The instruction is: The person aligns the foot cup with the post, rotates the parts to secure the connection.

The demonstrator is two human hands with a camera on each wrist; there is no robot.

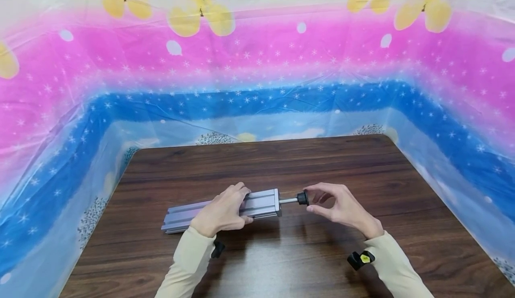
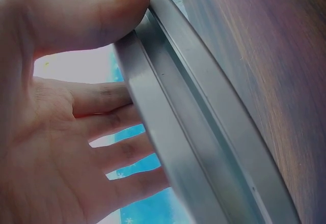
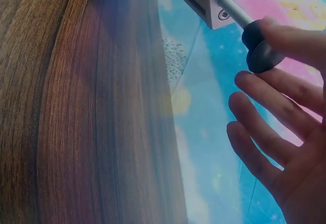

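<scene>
- Backdrop [image 1: 257, 96]: creased fabric, printed pink and blue, behind the profile [image 1: 261, 202].
- Table [image 1: 257, 163]: dark brown wood grain, rounded corners, beneath the profile.
- Profile: long grey metal bar, grooved lengthwise, over the table.
- Left hand [image 1: 223, 210]: half closed across the profile, gripping it between thumb and fingers.
- Right hand [image 1: 342, 206]: partly closed beyond the profile's plated end, thumb and fingertip pinching the foot [image 1: 302, 198].
- Foot: black, round, flared, off the profile's end.
- Rod [image 1: 288, 200]: threaded metal, between profile and foot.
</scene>
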